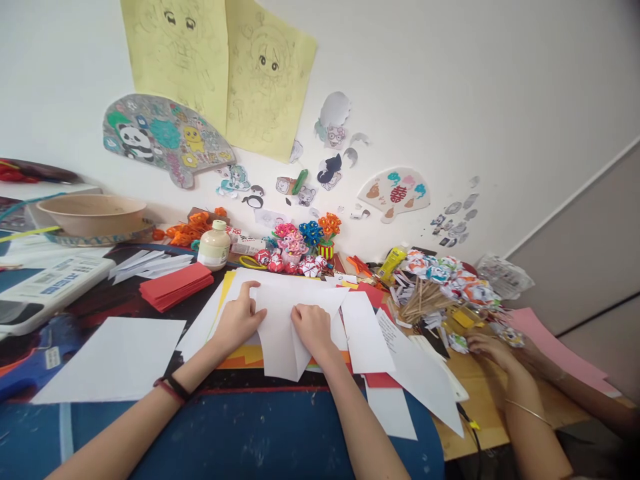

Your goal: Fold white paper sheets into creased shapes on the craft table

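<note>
A white sheet of paper [277,340] is between my two hands, its lower part hanging loose in a bent flap. My left hand [239,317] holds it at the left, index finger curled and thumb against the paper. My right hand [314,330] is closed in a pinch on the same paper a little to the right; its fingertips are partly hidden. Whether the sheet is folded or split between the hands I cannot tell. Under it lies a stack of white and coloured sheets [240,359], yellow and orange edges showing.
Red paper strips [176,285], white strips [150,263] and a glue bottle [214,245] stand to the left, near a white sheet [113,357]. Paper flowers [310,233] line the wall. Right, another person's hands [493,350] work by crumpled paper pieces [445,273] and wooden sticks [425,300].
</note>
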Action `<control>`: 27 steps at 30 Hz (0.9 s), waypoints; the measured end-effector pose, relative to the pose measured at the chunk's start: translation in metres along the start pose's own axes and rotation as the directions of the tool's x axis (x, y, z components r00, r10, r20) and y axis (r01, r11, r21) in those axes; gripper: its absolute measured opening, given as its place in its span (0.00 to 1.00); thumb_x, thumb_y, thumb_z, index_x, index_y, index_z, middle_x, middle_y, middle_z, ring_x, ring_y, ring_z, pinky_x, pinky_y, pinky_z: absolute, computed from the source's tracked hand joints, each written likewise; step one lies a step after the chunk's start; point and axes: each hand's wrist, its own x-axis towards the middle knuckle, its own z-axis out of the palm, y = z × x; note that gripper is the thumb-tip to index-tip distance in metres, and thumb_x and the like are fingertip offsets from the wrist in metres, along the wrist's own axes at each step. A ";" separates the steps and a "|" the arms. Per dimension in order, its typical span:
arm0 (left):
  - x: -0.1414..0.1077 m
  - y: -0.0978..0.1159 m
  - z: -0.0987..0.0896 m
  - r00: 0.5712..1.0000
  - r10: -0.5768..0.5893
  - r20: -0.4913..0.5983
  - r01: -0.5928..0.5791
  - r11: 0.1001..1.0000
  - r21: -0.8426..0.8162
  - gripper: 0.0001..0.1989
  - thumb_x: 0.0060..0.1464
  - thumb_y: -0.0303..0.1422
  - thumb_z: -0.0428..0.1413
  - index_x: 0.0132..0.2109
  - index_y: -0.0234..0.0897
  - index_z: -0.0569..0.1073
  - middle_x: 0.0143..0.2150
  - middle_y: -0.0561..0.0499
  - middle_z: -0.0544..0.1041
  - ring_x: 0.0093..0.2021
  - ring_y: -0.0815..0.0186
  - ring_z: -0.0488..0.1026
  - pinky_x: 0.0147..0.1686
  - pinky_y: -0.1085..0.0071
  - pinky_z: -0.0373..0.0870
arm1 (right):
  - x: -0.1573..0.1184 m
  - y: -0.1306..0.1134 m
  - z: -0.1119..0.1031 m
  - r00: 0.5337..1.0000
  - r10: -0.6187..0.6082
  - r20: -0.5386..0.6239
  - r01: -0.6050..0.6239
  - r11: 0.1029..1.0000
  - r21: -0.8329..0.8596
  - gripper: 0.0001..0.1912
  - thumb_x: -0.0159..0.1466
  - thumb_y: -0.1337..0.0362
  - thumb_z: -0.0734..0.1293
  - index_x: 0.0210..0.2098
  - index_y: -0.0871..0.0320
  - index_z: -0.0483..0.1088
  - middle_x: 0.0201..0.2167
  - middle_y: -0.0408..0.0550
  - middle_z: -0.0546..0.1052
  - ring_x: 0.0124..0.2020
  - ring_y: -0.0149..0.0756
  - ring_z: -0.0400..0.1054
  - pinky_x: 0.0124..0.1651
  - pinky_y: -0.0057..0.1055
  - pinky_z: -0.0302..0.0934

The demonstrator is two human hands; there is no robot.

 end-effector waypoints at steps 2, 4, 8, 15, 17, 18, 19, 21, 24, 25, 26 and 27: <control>0.000 0.001 -0.002 1.000 -0.015 0.014 0.015 1.000 -0.004 0.23 0.51 0.36 0.51 0.54 0.38 0.57 0.18 0.63 0.63 0.22 0.64 0.67 0.26 0.73 0.56 | 0.000 0.001 -0.001 1.000 0.005 -0.011 -0.004 1.000 0.006 0.17 0.68 0.60 0.56 0.30 0.55 0.74 0.28 0.45 0.78 0.29 0.34 0.69 0.28 0.28 0.45; -0.001 0.002 -0.004 0.998 -0.010 0.057 0.010 1.000 -0.005 0.23 0.51 0.37 0.52 0.53 0.39 0.59 0.17 0.63 0.62 0.21 0.65 0.66 0.26 0.73 0.56 | 0.001 0.003 -0.003 1.000 0.005 -0.022 -0.005 1.000 0.013 0.19 0.68 0.59 0.56 0.29 0.55 0.74 0.28 0.45 0.78 0.29 0.34 0.69 0.28 0.28 0.44; -0.003 0.004 -0.004 0.998 0.014 0.060 -0.014 1.000 -0.006 0.22 0.51 0.34 0.51 0.54 0.40 0.59 0.17 0.63 0.60 0.21 0.65 0.65 0.27 0.73 0.55 | 0.001 0.003 -0.006 0.999 -0.003 -0.041 0.004 1.000 0.024 0.21 0.69 0.58 0.55 0.29 0.55 0.74 0.27 0.45 0.77 0.28 0.33 0.68 0.28 0.28 0.43; -0.004 0.003 -0.003 0.999 0.020 0.039 -0.020 1.000 0.003 0.25 0.52 0.36 0.51 0.56 0.40 0.57 0.18 0.63 0.62 0.22 0.64 0.66 0.26 0.73 0.55 | -0.003 -0.003 -0.004 0.999 -0.046 0.000 0.046 0.999 0.021 0.18 0.68 0.60 0.56 0.29 0.54 0.74 0.27 0.44 0.77 0.27 0.33 0.68 0.28 0.28 0.43; -0.005 0.002 -0.004 0.998 0.033 0.059 -0.034 0.999 0.013 0.25 0.51 0.35 0.52 0.56 0.40 0.57 0.17 0.63 0.62 0.21 0.64 0.66 0.27 0.73 0.55 | -0.003 -0.003 -0.005 0.999 -0.045 0.009 0.045 0.999 0.019 0.18 0.68 0.60 0.56 0.30 0.54 0.75 0.27 0.45 0.77 0.28 0.33 0.68 0.28 0.28 0.44; -0.005 0.002 -0.005 0.997 0.040 0.067 -0.041 0.999 0.013 0.25 0.50 0.34 0.52 0.56 0.40 0.57 0.17 0.63 0.62 0.21 0.65 0.66 0.27 0.73 0.56 | -0.002 -0.003 -0.005 0.999 -0.044 0.013 0.044 0.999 0.017 0.18 0.68 0.60 0.56 0.30 0.55 0.75 0.28 0.45 0.77 0.28 0.34 0.68 0.28 0.28 0.44; -0.006 0.001 -0.005 0.996 0.043 0.072 -0.044 0.999 0.008 0.26 0.50 0.33 0.52 0.56 0.40 0.57 0.17 0.63 0.62 0.21 0.65 0.66 0.27 0.73 0.56 | -0.002 -0.003 -0.005 0.999 -0.044 0.017 0.044 0.999 0.016 0.18 0.68 0.60 0.56 0.31 0.55 0.75 0.28 0.45 0.77 0.28 0.34 0.68 0.28 0.28 0.45; -0.008 0.001 -0.006 0.996 0.044 0.076 -0.043 0.999 -0.012 0.26 0.50 0.32 0.52 0.57 0.41 0.57 0.17 0.64 0.62 0.20 0.65 0.65 0.27 0.73 0.56 | -0.002 -0.002 -0.005 0.999 -0.047 0.023 0.046 0.999 0.013 0.18 0.68 0.60 0.56 0.31 0.55 0.74 0.28 0.46 0.78 0.29 0.34 0.68 0.29 0.28 0.45; -0.009 0.001 -0.006 0.996 0.043 0.074 -0.040 0.999 -0.037 0.26 0.50 0.32 0.51 0.56 0.41 0.57 0.17 0.64 0.61 0.20 0.66 0.65 0.27 0.74 0.56 | -0.001 -0.002 -0.003 0.998 -0.054 0.021 0.054 0.998 0.009 0.18 0.68 0.60 0.56 0.31 0.55 0.74 0.29 0.46 0.78 0.29 0.34 0.68 0.29 0.28 0.44; -0.009 0.001 -0.006 0.996 0.043 0.073 -0.040 0.998 -0.038 0.26 0.49 0.31 0.51 0.56 0.41 0.57 0.16 0.64 0.61 0.20 0.66 0.64 0.27 0.74 0.56 | -0.001 -0.001 -0.003 0.998 -0.057 0.018 0.057 0.998 0.008 0.18 0.68 0.60 0.56 0.31 0.55 0.74 0.29 0.46 0.78 0.29 0.34 0.68 0.28 0.28 0.44; -0.009 0.002 -0.006 0.997 0.042 0.072 -0.040 0.998 -0.038 0.25 0.49 0.31 0.51 0.56 0.41 0.57 0.16 0.64 0.61 0.20 0.66 0.64 0.28 0.74 0.56 | -0.001 -0.001 -0.002 0.998 -0.060 0.014 0.060 0.998 0.007 0.18 0.68 0.60 0.55 0.31 0.55 0.74 0.29 0.46 0.78 0.29 0.34 0.68 0.28 0.28 0.44; -0.009 0.002 -0.006 0.996 0.042 0.073 -0.040 0.999 -0.038 0.25 0.49 0.31 0.51 0.56 0.41 0.58 0.17 0.64 0.61 0.20 0.66 0.64 0.28 0.74 0.56 | -0.001 -0.001 -0.002 0.998 -0.062 0.010 0.062 0.998 0.007 0.18 0.68 0.60 0.55 0.31 0.55 0.74 0.28 0.46 0.78 0.28 0.34 0.68 0.28 0.28 0.43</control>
